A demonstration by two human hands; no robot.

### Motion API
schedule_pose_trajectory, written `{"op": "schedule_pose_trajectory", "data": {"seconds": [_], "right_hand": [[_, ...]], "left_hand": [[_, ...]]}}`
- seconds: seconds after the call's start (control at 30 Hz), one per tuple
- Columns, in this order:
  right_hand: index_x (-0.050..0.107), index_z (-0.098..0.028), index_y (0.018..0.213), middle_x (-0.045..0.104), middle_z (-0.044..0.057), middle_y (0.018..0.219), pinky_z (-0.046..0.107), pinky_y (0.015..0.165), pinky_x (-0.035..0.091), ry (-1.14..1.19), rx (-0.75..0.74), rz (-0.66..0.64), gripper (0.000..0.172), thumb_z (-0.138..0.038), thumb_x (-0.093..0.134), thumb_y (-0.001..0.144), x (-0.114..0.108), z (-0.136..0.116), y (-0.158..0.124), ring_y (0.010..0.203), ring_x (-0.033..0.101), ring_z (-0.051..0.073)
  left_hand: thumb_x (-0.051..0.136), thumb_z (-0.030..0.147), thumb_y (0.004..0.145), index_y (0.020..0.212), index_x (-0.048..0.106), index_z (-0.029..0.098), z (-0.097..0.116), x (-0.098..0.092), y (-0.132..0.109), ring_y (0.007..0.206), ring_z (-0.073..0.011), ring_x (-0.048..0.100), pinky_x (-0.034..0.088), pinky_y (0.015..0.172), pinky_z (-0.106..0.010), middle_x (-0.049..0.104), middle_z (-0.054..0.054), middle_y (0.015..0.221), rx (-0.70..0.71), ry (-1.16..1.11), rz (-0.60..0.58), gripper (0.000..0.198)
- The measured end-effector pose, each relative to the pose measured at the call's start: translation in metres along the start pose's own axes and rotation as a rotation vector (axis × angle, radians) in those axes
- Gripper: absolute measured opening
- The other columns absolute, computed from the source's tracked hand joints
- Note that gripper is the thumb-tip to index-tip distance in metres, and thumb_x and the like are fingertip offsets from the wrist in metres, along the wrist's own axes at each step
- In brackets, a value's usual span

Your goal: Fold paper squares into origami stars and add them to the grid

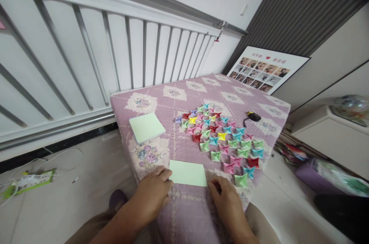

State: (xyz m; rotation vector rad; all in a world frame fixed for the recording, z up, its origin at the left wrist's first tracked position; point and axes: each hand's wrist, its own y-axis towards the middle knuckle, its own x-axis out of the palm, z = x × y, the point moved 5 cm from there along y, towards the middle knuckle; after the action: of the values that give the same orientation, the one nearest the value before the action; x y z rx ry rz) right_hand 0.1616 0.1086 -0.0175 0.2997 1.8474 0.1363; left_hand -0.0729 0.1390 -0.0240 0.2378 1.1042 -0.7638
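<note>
A pale green rectangle of paper, apparently a sheet folded in half, lies flat on the purple quilted tablecloth in front of me. My left hand has its fingers bent at the left edge of the paper, gripping it there. At the lower right corner, my right hand is curled with thumb and forefinger together on the edge. A stack of square paper, light green on top, sits beyond my left hand. Several rows of small folded paper pieces in many colours stand beyond my right hand.
A black and yellow object with a cord lies at the right of the table. A white radiator runs behind, and a photo board leans at the back right. A power strip with cables is on the floor at left.
</note>
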Motion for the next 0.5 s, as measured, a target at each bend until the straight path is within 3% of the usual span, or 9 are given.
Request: {"op": "schedule_pose_trajectory", "data": {"seconds": [0.07,0.13,0.2,0.27,0.37,0.5], "right_hand": [[0.063,-0.020,0.095,0.069,0.009,0.093,0.043,0.077,0.047,-0.025,-0.106,0.115,0.021,-0.030,0.046,0.087,-0.001,-0.024,-0.008,0.088,0.062,0.027],[0.057,-0.018,0.118,0.065,0.013,0.115,0.046,0.091,0.043,0.004,-0.294,0.099,0.034,-0.027,0.048,0.086,0.009,-0.060,-0.019,0.109,0.057,0.028],[0.044,-0.021,0.135,0.053,0.010,0.136,0.049,0.101,0.037,-0.011,-0.439,-0.097,0.054,-0.023,0.053,0.082,0.029,-0.092,-0.030,0.126,0.046,0.028],[0.038,-0.020,0.140,0.043,0.010,0.144,0.050,0.103,0.036,-0.028,-0.439,-0.281,0.063,-0.024,0.056,0.080,0.044,-0.108,-0.037,0.132,0.039,0.029],[0.033,-0.019,0.144,0.032,0.008,0.149,0.051,0.108,0.030,-0.073,-0.365,-0.462,0.070,-0.031,0.059,0.080,0.052,-0.102,-0.041,0.138,0.029,0.028],[0.031,-0.022,0.144,0.028,0.006,0.151,0.052,0.109,0.028,-0.139,-0.322,-0.465,0.066,-0.041,0.054,0.085,0.040,-0.061,-0.043,0.139,0.026,0.027]], "left_hand": [[0.060,0.022,0.076,0.114,0.062,0.024,0.001,-0.001,-0.001,0.133,-0.0293,0.032,0.033,0.107,-0.042,0.044,-0.002,0.142,0.008,0.009,0.011,0.039],[0.059,0.022,0.078,0.116,0.062,0.024,0.001,-0.002,-0.002,0.133,-0.0291,0.032,0.032,0.108,-0.043,0.045,-0.003,0.142,0.006,0.012,0.027,0.038],[0.058,0.021,0.079,0.121,0.060,0.025,0.001,-0.002,-0.002,0.133,-0.0285,0.032,0.031,0.109,-0.042,0.044,-0.003,0.142,0.003,0.009,0.029,0.041],[0.058,0.021,0.080,0.125,0.057,0.025,0.000,-0.001,-0.002,0.134,-0.0283,0.031,0.029,0.110,-0.042,0.044,-0.003,0.142,0.007,0.006,0.025,0.046],[0.060,0.022,0.079,0.125,0.057,0.023,-0.001,-0.001,-0.003,0.134,-0.0289,0.031,0.029,0.110,-0.043,0.043,-0.004,0.143,0.031,0.002,0.024,0.046],[0.061,0.022,0.078,0.118,0.061,0.021,-0.002,-0.003,-0.003,0.132,-0.0306,0.034,0.034,0.106,-0.044,0.044,-0.006,0.142,0.057,0.014,0.033,0.040]]}}
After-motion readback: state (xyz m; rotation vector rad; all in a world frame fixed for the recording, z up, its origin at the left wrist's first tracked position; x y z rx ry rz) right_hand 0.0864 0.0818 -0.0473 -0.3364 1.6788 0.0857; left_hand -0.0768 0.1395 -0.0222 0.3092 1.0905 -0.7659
